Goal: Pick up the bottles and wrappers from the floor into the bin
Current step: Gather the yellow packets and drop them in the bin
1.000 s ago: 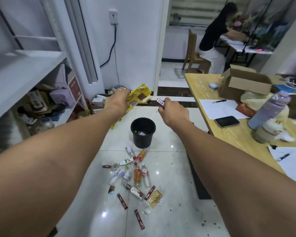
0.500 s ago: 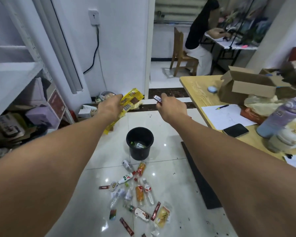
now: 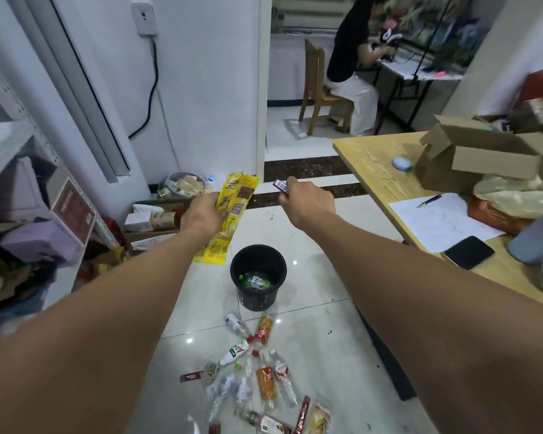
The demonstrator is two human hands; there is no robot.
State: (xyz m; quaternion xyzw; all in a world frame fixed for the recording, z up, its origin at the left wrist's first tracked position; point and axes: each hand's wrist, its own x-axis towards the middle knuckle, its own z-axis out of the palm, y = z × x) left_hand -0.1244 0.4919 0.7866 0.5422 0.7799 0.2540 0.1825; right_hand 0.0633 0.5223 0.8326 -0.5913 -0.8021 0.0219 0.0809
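Reaching farther beyond the bin now, the left hand grips a yellow wrapper and the right hand pinches a small wrapper, apparently ready to drop both.

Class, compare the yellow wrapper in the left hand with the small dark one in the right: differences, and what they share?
Colour: the yellow wrapper in the left hand is bright; the dark red wrapper in the right hand is dull. Size: the yellow wrapper is much longer, hanging below its hand; the dark red wrapper barely pokes out. Shared: both show a barcode; neither is in the black bin.
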